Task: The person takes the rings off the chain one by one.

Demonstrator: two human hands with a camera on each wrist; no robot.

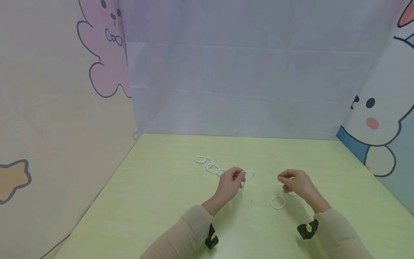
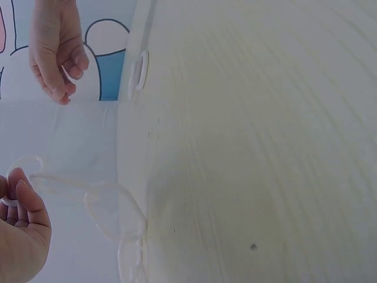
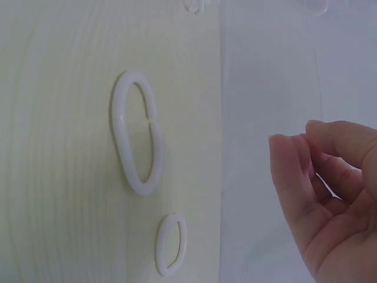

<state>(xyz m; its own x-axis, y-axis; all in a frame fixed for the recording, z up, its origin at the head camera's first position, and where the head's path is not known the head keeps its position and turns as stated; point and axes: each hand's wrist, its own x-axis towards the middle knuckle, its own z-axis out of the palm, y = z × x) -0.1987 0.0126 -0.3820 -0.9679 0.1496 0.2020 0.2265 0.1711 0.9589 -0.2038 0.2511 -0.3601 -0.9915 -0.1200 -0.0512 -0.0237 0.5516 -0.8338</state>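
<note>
My left hand pinches a white plastic ring between thumb and fingers. From that grip a chain of linked white rings trails back and to the left across the table; in the left wrist view, part of it hangs from the fingers. My right hand hovers over the table with loosely curled fingers, thumb close to the index finger, and nothing shows between them. Below it lies a loose white ring with a small slit in its side. Another loose ring lies near it, partly hidden by the right hand in the head view.
The pale yellow-green tabletop ends at a plain light back wall. Printed side panels stand at the left and right. A dark strap piece hangs at the right sleeve.
</note>
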